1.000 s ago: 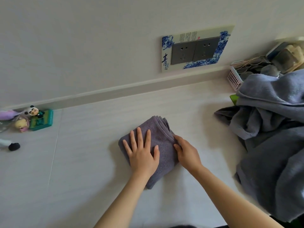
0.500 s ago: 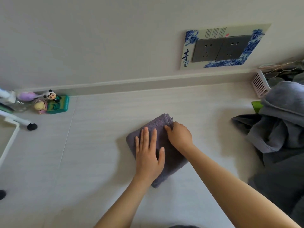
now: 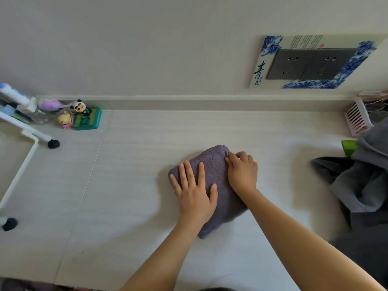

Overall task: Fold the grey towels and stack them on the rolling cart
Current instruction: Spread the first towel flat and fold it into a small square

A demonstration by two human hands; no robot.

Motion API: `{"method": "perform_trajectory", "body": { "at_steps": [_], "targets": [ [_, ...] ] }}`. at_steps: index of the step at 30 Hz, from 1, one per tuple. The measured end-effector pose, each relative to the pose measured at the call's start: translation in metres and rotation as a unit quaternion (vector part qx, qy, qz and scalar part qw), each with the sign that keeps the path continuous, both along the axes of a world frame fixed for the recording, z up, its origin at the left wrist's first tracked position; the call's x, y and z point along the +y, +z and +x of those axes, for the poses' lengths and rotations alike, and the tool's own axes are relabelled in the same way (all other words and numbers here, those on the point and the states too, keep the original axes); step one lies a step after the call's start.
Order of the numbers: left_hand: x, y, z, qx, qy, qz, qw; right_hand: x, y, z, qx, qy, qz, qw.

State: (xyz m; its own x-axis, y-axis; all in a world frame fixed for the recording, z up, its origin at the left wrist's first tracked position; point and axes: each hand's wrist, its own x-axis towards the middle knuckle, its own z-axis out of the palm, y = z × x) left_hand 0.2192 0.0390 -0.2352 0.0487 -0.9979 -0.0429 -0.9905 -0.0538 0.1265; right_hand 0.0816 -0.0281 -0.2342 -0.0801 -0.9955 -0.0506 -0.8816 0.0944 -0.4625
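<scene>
The folded towel (image 3: 216,175) lies in the middle of the floor (image 3: 130,185), a compact purple-grey block. My left hand (image 3: 194,195) lies flat on it, fingers straight and spread, pressing it down. My right hand (image 3: 242,174) rests at its right edge with the fingers bent over the layers near the far corner; whether they truly pinch the edge or only press it I cannot tell.

I judge the folding of this one is all but done and I am squaring it off. Next it wants lifting whole, both hands under it so the layers keep together, and carrying to the cart (image 3: 19,162), whose white frame and black wheels show at far left. The pile (image 3: 361,185) of unfolded grey towels waits at right, well apart.

On the wall the socket plate (image 3: 310,61) has a blue-and-white surround with a large Chinese character, 青; the small print is unreadable.
</scene>
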Motion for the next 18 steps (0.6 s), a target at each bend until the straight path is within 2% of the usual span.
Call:
{"method": "perform_trajectory", "body": {
  "at_steps": [3,7,9,12,16,18],
  "targets": [
    [-0.003,-0.002,-0.004,-0.01,0.012,0.007,1.0,-0.005,0.001,0.0,0.019,0.006,0.02,1.0],
    [-0.002,0.0,-0.002,-0.011,0.01,0.017,1.0,0.014,0.012,-0.001,0.016,0.096,-0.055,0.994],
    [-0.003,-0.001,-0.002,-0.009,0.012,0.02,1.0,0.024,0.007,-0.007,0.033,0.122,0.002,0.992],
    [-0.002,0.002,-0.002,0.001,0.01,0.037,0.999,0.024,0.001,-0.013,0.052,0.095,0.065,0.992],
    [0.003,0.005,0.005,0.076,0.012,0.0,0.997,0.021,0.008,-0.009,0.035,0.094,0.094,0.991],
    [0.013,0.013,0.007,0.164,0.074,-0.04,0.983,0.024,0.012,-0.013,0.006,0.075,0.12,0.99]
  ]
}}
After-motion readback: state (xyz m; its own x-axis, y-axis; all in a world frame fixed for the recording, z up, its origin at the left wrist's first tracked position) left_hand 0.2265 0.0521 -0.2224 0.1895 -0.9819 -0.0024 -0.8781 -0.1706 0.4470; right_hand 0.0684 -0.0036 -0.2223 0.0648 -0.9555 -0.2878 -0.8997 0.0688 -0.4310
